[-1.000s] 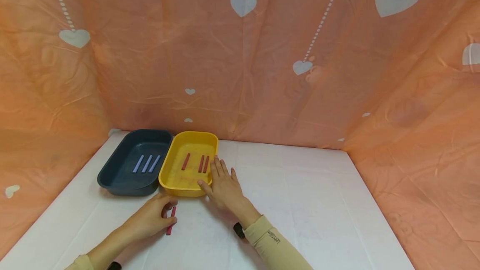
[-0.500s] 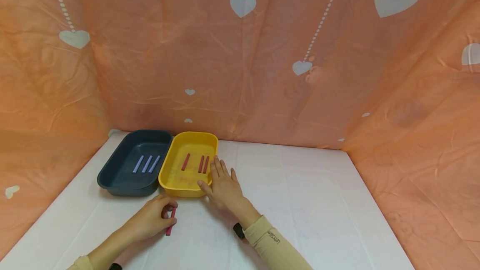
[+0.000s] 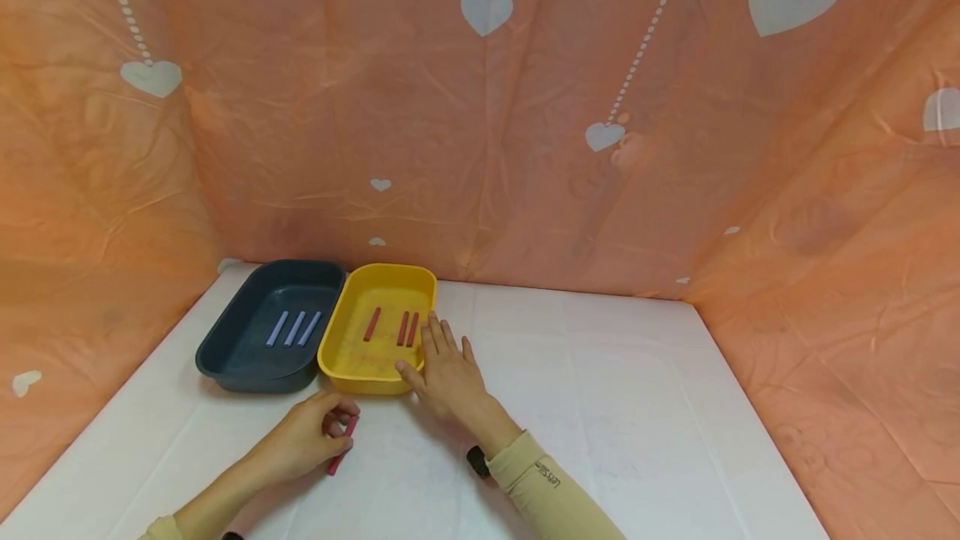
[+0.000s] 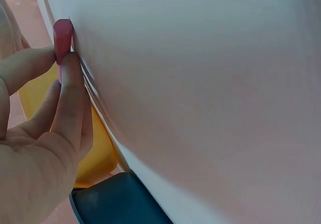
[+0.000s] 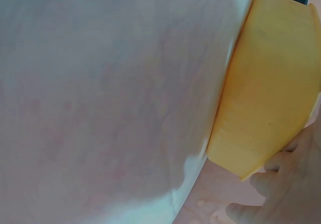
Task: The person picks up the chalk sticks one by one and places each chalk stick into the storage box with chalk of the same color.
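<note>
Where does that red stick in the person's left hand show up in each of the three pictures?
Head: red stick low left of centre, pinched by left hand.
Left wrist: red stick top left, between fingertips.
Right wrist: not in it.
Shared landmark: yellow tray.

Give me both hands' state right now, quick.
Left hand: pinches the red stick on the table.
Right hand: open, fingers straight, resting against the yellow tray.

Two trays, one dark blue (image 3: 225, 340) and one yellow (image 3: 339, 357); three pale blue sticks (image 3: 294, 328); four red sticks (image 3: 372, 323); two hands (image 3: 450, 373).
</note>
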The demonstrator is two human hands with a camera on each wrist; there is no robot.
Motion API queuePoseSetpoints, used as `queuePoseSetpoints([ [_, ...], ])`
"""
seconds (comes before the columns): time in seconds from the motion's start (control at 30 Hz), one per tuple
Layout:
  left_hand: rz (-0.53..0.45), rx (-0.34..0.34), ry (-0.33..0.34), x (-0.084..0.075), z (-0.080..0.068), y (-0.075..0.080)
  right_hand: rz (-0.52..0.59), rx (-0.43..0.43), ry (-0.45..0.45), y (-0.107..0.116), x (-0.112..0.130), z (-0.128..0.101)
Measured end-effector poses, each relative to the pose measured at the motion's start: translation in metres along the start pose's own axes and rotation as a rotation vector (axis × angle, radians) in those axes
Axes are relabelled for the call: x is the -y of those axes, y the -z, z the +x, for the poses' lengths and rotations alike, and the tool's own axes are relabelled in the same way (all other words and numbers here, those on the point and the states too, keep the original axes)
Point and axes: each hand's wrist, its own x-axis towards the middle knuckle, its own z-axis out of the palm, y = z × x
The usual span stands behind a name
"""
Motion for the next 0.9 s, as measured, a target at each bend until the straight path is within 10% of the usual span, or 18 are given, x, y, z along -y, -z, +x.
queuePoseSetpoints([
  [0.43,-0.090,-0.069,0.005,-0.002,-0.003,0.001,0.004,-0.005,0.001,-0.001,0.000,0.001],
  [0.9,-0.194,-0.213,-0.169,-0.012,0.003,0.011,-0.019,-0.006,0.007,-0.001,-0.001,0.001],
])
